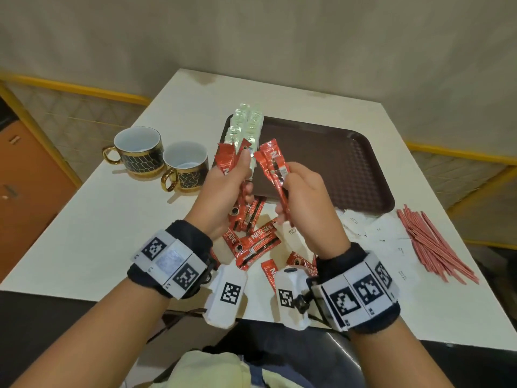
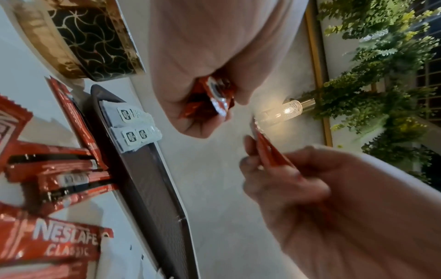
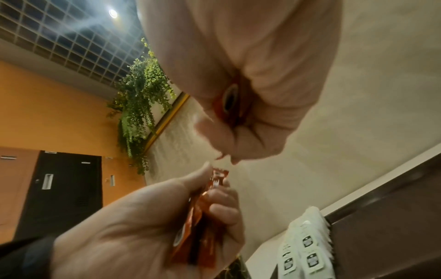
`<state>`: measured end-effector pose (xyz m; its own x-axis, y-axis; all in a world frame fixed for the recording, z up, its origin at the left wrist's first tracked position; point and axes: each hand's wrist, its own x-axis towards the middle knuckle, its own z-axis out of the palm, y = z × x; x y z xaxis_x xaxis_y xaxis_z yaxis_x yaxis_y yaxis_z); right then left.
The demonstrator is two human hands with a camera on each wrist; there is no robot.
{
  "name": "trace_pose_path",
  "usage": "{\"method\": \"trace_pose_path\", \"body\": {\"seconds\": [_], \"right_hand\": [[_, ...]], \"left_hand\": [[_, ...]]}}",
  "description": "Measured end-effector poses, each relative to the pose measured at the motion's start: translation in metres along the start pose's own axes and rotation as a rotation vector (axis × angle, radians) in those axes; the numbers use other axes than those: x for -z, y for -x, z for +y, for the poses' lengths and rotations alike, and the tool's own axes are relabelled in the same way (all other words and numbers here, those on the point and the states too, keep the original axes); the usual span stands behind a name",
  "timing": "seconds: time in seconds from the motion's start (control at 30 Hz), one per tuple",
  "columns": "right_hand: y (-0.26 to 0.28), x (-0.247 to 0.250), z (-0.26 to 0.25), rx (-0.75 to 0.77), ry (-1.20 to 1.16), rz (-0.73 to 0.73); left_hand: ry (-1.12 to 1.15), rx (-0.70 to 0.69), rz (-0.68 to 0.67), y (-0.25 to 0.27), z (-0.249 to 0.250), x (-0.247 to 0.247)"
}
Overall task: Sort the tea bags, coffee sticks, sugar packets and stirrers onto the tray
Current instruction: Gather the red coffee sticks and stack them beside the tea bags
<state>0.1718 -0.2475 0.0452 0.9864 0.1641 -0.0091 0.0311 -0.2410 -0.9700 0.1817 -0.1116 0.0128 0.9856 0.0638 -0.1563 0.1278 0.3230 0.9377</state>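
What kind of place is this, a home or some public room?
Probably a cafe, lounge or office pantry rather than a home. A grid ceiling with a recessed light, hanging greenery on the wall, and a serving tray beside two gold-trimmed cups on a white table suggest it.

Warm, dim indoor light. A lit wall lamp (image 2: 287,110) and ceiling spotlight (image 3: 113,13) glare. Wrist views are motion-blurred and strongly distorted; the head view bends at the edges.
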Motion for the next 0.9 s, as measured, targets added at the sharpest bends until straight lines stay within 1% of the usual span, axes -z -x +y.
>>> {"method": "trace_pose_path", "body": {"seconds": [0.1,0.2,0.27,0.33,0.4,0.47,0.57,0.6,0.63,0.73,0.77,0.83,0.9], "right_hand": [[-0.004,-0.017,0.001,0.084,0.035,-0.033],[-0.005,-0.026,0.003,0.147,0.064,0.027],[-0.007,-0.027,0.004,0.166,0.044,0.084],[-0.010,-0.026,0.006,0.211,0.077,0.101],[-0.012,-0.023,0.008,0.239,0.138,0.073],[-0.012,-0.019,0.009,0.233,0.172,0.018],[-0.012,-0.005,0.011,0.163,0.063,-0.109],[-0.013,0.000,0.014,0.130,0.085,-0.166],[-0.014,0.004,0.019,0.111,0.212,-0.240],[-0.014,0.008,0.044,0.120,0.925,-0.530],[-0.013,0.005,0.052,0.121,1.079,-0.592],[-0.013,0.000,0.062,0.141,1.199,-0.617],[-0.015,-0.004,0.062,0.206,1.223,-0.593]], "left_hand": [[-0.006,-0.039,-0.075,0.009,-0.001,-0.005],[0.035,-0.070,-0.072,0.014,-0.002,-0.005],[0.069,-0.040,-0.072,0.015,-0.002,-0.003],[0.114,0.029,-0.069,0.014,-0.004,0.001],[0.138,0.091,-0.076,0.012,-0.006,0.006],[0.143,0.121,-0.100,0.011,-0.007,0.011],[0.199,0.164,-0.090,0.007,-0.007,0.021],[0.232,0.184,-0.066,0.006,-0.006,0.026],[0.249,0.199,-0.041,0.004,-0.006,0.032],[0.270,0.215,0.021,0.000,-0.002,0.046],[0.281,0.216,0.014,0.000,-0.001,0.050],[0.325,0.205,-0.011,0.001,0.001,0.051],[0.340,0.188,-0.022,0.002,0.002,0.050]]}}
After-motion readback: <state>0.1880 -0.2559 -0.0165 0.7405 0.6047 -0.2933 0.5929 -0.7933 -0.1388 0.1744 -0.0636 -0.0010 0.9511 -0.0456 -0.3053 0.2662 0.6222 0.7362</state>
